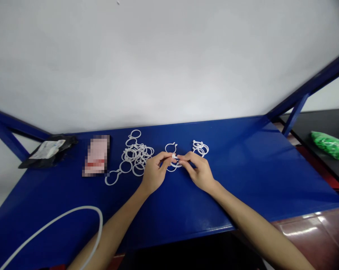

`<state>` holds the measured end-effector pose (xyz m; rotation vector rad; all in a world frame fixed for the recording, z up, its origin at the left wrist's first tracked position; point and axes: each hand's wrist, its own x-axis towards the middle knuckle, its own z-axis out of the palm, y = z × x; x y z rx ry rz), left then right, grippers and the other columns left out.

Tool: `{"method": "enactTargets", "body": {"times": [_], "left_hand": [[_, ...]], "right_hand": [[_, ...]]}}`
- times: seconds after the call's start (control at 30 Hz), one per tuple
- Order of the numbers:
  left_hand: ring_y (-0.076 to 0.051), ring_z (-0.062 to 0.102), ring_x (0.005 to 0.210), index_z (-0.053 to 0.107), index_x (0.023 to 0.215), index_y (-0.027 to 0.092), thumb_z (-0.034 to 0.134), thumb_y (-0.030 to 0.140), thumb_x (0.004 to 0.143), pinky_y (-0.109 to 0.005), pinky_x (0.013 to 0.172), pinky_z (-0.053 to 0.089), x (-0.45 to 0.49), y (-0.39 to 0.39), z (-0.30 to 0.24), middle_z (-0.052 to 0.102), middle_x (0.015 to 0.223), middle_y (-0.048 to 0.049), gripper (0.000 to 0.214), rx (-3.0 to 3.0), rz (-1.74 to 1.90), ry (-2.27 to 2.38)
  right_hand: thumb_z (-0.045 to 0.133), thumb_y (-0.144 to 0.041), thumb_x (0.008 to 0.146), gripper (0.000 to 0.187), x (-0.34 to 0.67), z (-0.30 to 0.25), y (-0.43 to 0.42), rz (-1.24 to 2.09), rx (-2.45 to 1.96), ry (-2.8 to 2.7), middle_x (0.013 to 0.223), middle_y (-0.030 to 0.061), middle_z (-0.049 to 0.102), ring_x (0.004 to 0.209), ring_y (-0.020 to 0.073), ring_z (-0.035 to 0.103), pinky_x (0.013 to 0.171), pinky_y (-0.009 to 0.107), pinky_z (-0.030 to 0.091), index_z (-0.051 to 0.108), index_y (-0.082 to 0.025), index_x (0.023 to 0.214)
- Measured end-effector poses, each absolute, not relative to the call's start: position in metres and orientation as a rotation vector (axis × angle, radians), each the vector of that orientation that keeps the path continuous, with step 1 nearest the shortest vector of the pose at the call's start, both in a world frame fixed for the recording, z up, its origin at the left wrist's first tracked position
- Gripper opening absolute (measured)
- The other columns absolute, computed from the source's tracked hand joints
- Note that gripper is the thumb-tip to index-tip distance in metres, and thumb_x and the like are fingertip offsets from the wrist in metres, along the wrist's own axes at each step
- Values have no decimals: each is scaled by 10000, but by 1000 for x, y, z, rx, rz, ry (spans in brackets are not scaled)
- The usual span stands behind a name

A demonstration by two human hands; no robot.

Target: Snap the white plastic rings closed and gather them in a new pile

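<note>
Above the middle of the blue table (186, 210), my left hand (154, 173) and my right hand (199, 171) meet with thumbs and fingertips pinched on a white plastic ring (171, 170). Its small end piece is between the fingertips, which partly cover it. Just beyond my fingers lies another open white ring (166, 147) with knobbed ends. To the left of my left hand spreads a loose pile of white rings (132, 153), some touching or overlapping. A smaller cluster of white rings (204, 150) sits past my right hand.
At the left lie a pixelated pink rectangular item (97, 155) and a black plastic bag (53, 150) with a white label. A white cable (65, 214) loops across the front left. Blue frame bars (296, 112) flank the table; a green bag (331, 145) lies at far right.
</note>
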<state>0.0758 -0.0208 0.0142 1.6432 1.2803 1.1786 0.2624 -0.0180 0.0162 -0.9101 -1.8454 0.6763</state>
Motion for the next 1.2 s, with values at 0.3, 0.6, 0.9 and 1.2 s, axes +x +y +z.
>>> {"method": "enactTargets", "body": {"times": [0.3,0.6,0.9,1.2], "left_hand": [[-138,704,764,725,935,210,582,195,957,-263,723,542,74,-23,11,752,848,-7,146,1967,1242,1305],[-187,680,872,657,1117,199,548,240,983,-341,810,551,75,-18,1,727,949,-49,177,2293,1105,1363],[-284,622,912,645,1175,138,613,346,944,-439,809,491,81,-25,0,712,996,-106,313,2666,739,1509],[-276,596,933,676,1124,172,569,251,962,-425,816,456,80,-24,-1,710,1000,-98,210,2691,673,1504]], "right_hand": [[513,-213,1015,170,262,15,-23,624,-887,-1979,855,48,699,769,165,647,702,305,542,681,-207,986],[475,-231,1029,204,266,8,-12,432,-1044,-2083,955,76,686,876,188,652,791,338,555,667,-213,1095],[469,-236,1026,219,280,13,6,84,-1220,-2084,985,101,689,932,226,629,835,377,546,683,-203,1058],[482,-257,1013,251,308,4,23,-215,-1493,-1976,933,100,669,819,227,545,699,360,490,725,-201,1038]]}}
